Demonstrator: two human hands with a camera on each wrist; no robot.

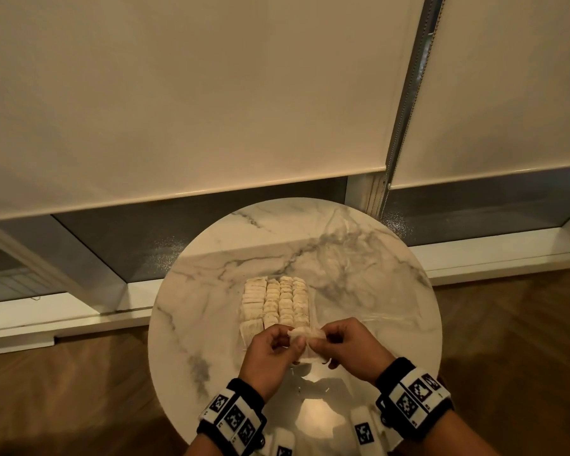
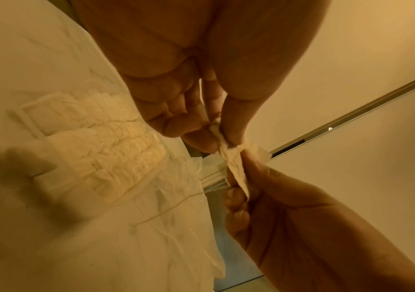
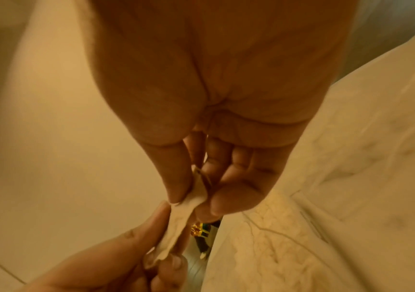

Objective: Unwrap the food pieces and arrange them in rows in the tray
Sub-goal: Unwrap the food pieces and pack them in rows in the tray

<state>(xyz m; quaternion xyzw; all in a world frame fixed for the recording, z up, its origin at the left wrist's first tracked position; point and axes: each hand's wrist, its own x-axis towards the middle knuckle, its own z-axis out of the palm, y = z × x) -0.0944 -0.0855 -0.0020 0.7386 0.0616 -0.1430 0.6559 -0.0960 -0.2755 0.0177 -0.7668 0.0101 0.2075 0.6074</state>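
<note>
A pale wrapped piece (image 1: 305, 340) is held in the air between both hands, just above the near end of the tray (image 1: 247, 337). It is pinched at one end by the thumb and fingertips of the left hand (image 1: 270, 352), and at the other end by the thumb and fingertips of the right hand (image 1: 349, 347). In the left wrist view the wrapper (image 2: 234, 164) is seen stretched and crumpled between the two pinches (whether any food remains inside cannot be told). The tray is set near the middle of a round marble table (image 1: 211, 307) and is filled with four rows of pale food pieces (image 1: 275, 299), packed side by side. Crinkled clear plastic (image 1: 352, 258) is spread on the table to the right of the tray. Marker bands (image 1: 232, 419) are worn on both wrists.
</note>
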